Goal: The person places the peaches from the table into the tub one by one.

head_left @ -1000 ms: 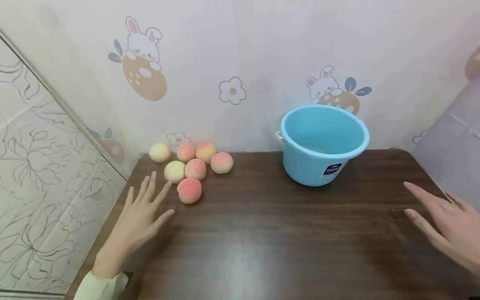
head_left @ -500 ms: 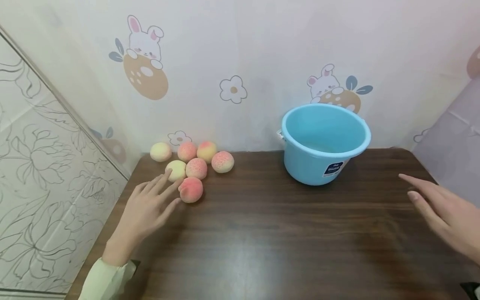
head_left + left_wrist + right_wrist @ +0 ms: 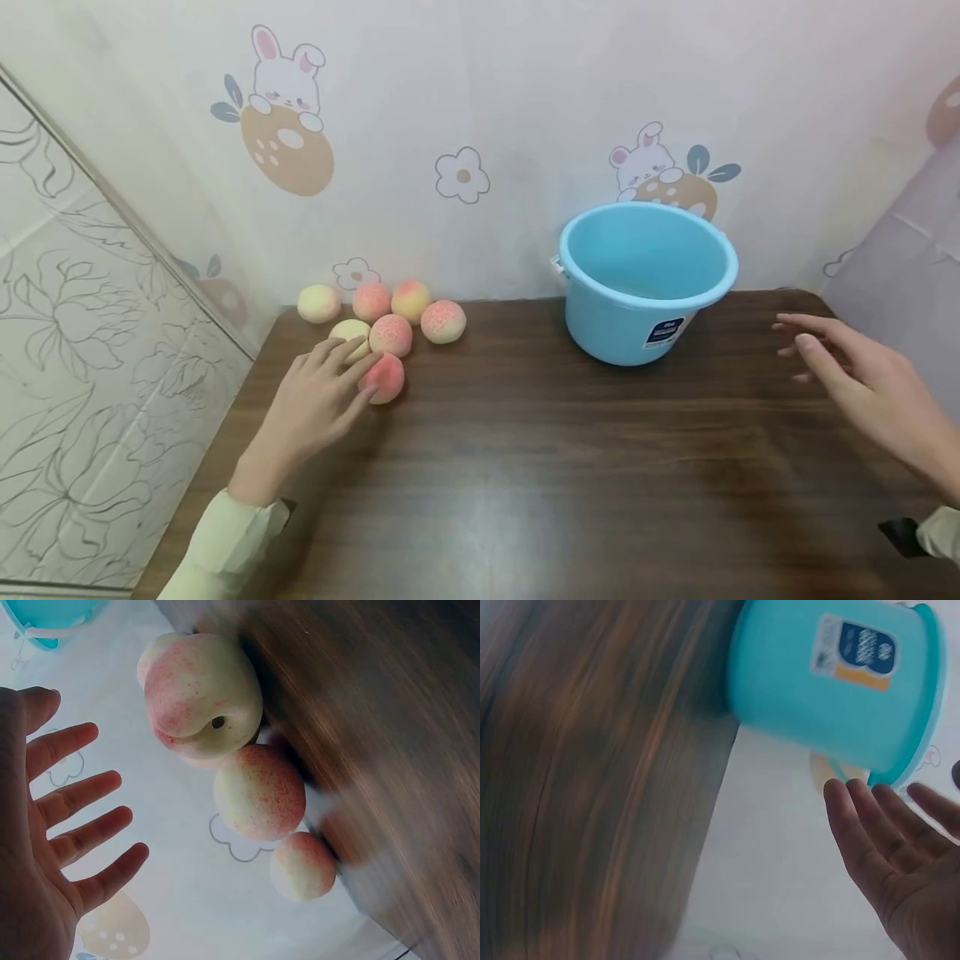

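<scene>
Seven peaches (image 3: 391, 336) lie ungripped near the far left corner of the table (image 3: 540, 467) (work apparently starting). Left hand (image 3: 315, 404) and right hand (image 3: 873, 387) are wide, holding nothing.

Table (image 3: 525, 467): dark wood-grain. Pale wall (image 3: 525, 75) with rabbit prints (image 3: 287, 82) stands behind far edge; flower-drawn panel (image 3: 90, 417) flanks left edge.

1. Left grip (image 3: 318, 400) overlaps the 9 o'clock side of the red peach (image 3: 387, 376), contact unclear.
2. Six more peaches (image 3: 391, 336) from its 10 to 2 o'clock.
3. Bucket (image 3: 618, 333) upright on the table (image 3: 562, 500), at the peaches' 3 o'clock.
4. Right grip (image 3: 862, 371) apart from it, at its 4 o'clock.
</scene>
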A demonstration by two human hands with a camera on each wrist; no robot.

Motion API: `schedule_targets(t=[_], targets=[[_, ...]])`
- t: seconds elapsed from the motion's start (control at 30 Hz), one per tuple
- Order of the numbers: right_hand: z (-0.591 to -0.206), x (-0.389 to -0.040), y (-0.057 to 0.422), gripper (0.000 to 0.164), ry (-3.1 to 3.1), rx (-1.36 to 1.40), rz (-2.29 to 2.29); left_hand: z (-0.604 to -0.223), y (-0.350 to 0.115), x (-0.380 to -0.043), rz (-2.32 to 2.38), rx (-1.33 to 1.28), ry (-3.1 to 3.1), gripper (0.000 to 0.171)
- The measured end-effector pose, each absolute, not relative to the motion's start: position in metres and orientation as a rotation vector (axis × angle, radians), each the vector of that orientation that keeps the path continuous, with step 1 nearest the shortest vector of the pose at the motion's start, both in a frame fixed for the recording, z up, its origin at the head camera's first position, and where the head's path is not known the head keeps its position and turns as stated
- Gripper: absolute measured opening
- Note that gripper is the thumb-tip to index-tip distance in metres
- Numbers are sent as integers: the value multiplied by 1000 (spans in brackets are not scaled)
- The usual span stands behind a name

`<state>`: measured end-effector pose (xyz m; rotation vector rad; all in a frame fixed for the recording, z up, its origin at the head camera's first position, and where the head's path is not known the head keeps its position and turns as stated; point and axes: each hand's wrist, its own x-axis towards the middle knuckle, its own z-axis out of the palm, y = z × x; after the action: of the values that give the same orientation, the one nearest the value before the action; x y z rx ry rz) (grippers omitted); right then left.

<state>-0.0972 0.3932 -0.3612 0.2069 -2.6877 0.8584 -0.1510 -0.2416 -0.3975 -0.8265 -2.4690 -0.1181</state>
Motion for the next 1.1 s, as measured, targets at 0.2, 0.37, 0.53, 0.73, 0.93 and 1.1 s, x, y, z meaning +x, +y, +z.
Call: schedule_targets(t=[0.2, 0.37, 0.53, 0.73, 0.93, 1.1], targets=[[-356, -111, 374, 38, -2577, 122, 1374, -400, -236, -158, -135, -867, -2496, 38], [-347, -130, 361, 36, -2267, 29, 1965, -405, -233, -162, -140, -871, -2553, 44], [-336, -145, 354, 30, -1831, -72, 2540, -410, -230, -165, -153, -880, -2576, 44], [-327, -157, 351, 31, -1563, -152, 2908, -412, -228, -171, -187, -901, -2582, 45], [-321, -163, 350, 31, -1402, -248, 3055, -412, -225, -176, -179, -920, -2612, 37], [-317, -166, 346, 35, -1402, -346, 3058, -413, -223, -179, -160, -932, -2636, 29]])
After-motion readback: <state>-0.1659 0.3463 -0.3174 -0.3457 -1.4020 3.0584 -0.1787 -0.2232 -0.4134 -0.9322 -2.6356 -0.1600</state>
